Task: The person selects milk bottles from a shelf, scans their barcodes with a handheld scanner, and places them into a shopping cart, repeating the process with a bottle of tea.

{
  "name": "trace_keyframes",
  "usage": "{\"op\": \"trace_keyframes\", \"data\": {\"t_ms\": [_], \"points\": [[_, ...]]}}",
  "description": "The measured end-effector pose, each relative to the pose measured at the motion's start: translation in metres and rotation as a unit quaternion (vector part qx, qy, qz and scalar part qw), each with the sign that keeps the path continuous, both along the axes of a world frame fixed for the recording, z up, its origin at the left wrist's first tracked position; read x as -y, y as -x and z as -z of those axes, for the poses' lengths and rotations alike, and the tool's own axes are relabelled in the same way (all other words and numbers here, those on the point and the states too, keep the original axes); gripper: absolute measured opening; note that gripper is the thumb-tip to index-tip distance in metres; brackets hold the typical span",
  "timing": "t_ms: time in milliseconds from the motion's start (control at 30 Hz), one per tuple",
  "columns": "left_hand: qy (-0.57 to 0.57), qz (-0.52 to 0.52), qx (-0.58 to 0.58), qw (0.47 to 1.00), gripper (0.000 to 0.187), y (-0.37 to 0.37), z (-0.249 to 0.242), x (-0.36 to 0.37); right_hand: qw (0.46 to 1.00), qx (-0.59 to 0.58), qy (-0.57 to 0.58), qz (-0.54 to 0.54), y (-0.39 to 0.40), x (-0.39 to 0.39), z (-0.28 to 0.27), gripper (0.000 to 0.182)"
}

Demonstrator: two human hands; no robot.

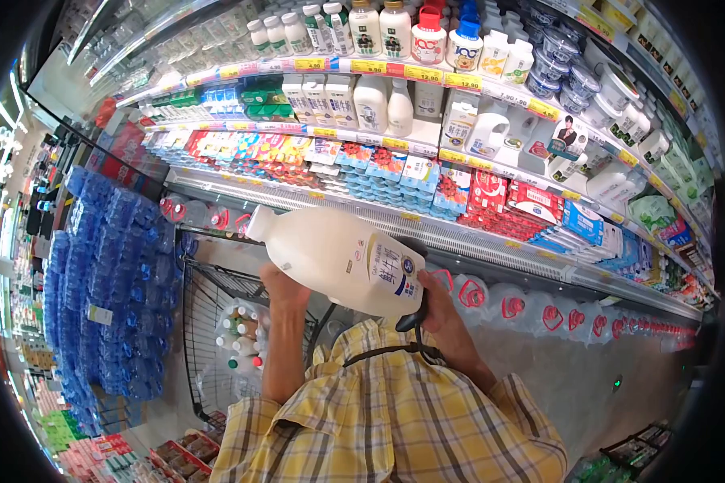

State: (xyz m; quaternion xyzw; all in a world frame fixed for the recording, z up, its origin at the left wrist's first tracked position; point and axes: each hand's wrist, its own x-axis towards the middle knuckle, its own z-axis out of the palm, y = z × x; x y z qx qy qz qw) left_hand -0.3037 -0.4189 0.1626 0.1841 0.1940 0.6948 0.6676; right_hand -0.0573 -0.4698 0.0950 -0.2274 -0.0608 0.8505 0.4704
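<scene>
A large white milk jug (330,249) lies tilted on its side between my hands, its cap pointing left and its printed label facing up toward me. My left hand (283,287) grips the jug from below near the cap end, its fingers mostly hidden behind the jug. At the base end, my right hand (438,302) is closed around the jug's lower corner. A black strap (411,320) hangs by my right hand. The jug is held in front of my yellow checked shirt (354,410).
A wire shopping cart (197,322) with a bag of small bottles (243,334) stands at left. Beyond it rises a stack of blue-wrapped bottles (109,290). Refrigerated shelves of dairy (370,105) curve ahead, with large water jugs (511,306) along the floor below.
</scene>
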Motion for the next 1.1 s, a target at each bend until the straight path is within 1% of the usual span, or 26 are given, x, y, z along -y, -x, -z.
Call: {"op": "trace_keyframes", "data": {"t_ms": [67,100,167,200,233,267,300,333,367,400,467,500,533,567,600,633,667,700,733,767,833,900,967,1033,1067,1100], "points": [[0.041,0.006,-0.082,0.996,0.042,0.0,-0.003,0.005,1.0,-0.013,-0.003,0.012,0.003,0.0,-0.007,0.052],[0.041,0.01,-0.081,0.996,0.042,-0.001,-0.006,0.007,0.999,-0.027,-0.008,0.021,0.004,-0.001,-0.008,0.051],[0.072,-0.013,-0.323,0.943,0.04,-0.003,-0.013,0.015,0.999,-0.028,-0.008,0.03,0.005,0.0,-0.006,0.05],[0.072,-0.011,-0.323,0.944,0.04,-0.005,-0.019,0.019,0.999,-0.031,-0.01,0.035,0.005,-0.001,-0.006,0.05],[0.018,-0.043,-0.536,0.843,0.041,-0.008,-0.026,0.022,0.999,-0.031,-0.01,0.035,0.004,-0.001,-0.007,0.05],[-0.038,-0.073,-0.718,0.691,0.042,-0.01,-0.031,0.025,0.999,-0.014,0.005,0.048,0.004,-0.002,-0.008,0.049],[-0.038,-0.075,-0.718,0.691,0.042,-0.013,-0.034,0.028,0.998,0.003,0.021,0.06,0.003,-0.002,-0.009,0.049],[-0.019,-0.036,-0.599,0.8,0.047,-0.017,-0.036,0.031,0.998,0.003,0.02,0.059,0.003,-0.003,-0.009,0.049],[0.0,0.002,-0.463,0.886,0.054,-0.022,-0.038,0.034,0.997,0.026,-0.012,0.065,0.001,-0.003,-0.009,0.05],[0.002,-0.002,-0.462,0.887,0.054,-0.026,-0.041,0.039,0.995,0.05,-0.042,0.07,-0.002,-0.003,-0.01,0.051],[-0.03,0.082,-0.341,0.936,0.063,-0.032,-0.049,0.048,0.99,0.097,-0.046,0.096,-0.004,-0.002,-0.013,0.055],[-0.028,0.078,-0.341,0.936,0.063,-0.034,-0.053,0.049,0.98,0.144,-0.051,0.127,-0.004,-0.001,-0.016,0.059],[0.038,0.109,-0.284,0.952,0.061,-0.036,-0.058,0.047,0.981,0.144,-0.051,0.123,-0.003,-0.001,-0.026,0.059],[0.103,0.139,-0.224,0.959,0.059,-0.037,-0.059,0.047,0.963,0.2,-0.111,0.142,-0.003,-0.002,-0.042,0.065],[0.102,0.134,-0.224,0.96,0.059,-0.038,-0.055,0.046,0.939,0.254,-0.171,0.16,-0.002,-0.003,-0.052,0.072],[0.105,0.126,-0.169,0.972,0.058,-0.038,-0.045,0.043,0.939,0.252,-0.174,0.156,-0.004,-0.003,-0.053,0.072],[0.106,0.117,-0.113,0.981,0.058,-0.038,-0.039,0.042,0.896,0.355,-0.222,0.15,-0.009,-0.001,-0.052,0.078],[0.106,0.113,-0.112,0.982,0.058,-0.038,-0.037,0.042,0.839,0.453,-0.268,0.142,-0.011,-0.001,-0.054,0.085],[0.128,0.11,-0.078,0.982,0.057,-0.039,-0.035,0.042,0.816,0.472,-0.303,0.138,-0.011,-0.002,-0.063,0.082],[0.151,0.108,-0.045,0.982,0.057,-0.039,-0.034,0.041,0.816,0.472,-0.305,0.135,-0.01,0.0,-0.07,0.082],[0.146,0.105,-0.04,0.983,0.057,-0.044,-0.037,0.039,0.8,0.469,-0.331,0.174,-0.006,0.003,-0.081,0.077],[0.139,0.102,-0.035,0.984,0.058,-0.045,-0.037,0.036,0.806,0.465,-0.324,0.172,0.0,0.009,-0.097,0.075],[0.172,0.174,-0.044,0.969,0.063,-0.042,-0.035,0.035,0.812,0.46,-0.319,0.168,0.001,0.014,-0.103,0.072],[0.187,0.181,-0.028,0.965,0.066,-0.042,-0.031,0.033,0.751,0.523,-0.384,0.124,0.0,0.016,-0.104,0.072],[0.205,0.194,-0.015,0.959,0.068,-0.041,-0.03,0.032,0.681,0.579,-0.436,0.104,-0.005,0.017,-0.102,0.069],[0.206,0.193,-0.016,0.959,0.068,-0.042,-0.029,0.032,0.682,0.578,-0.437,0.103,-0.006,0.017,-0.104,0.069]]}}
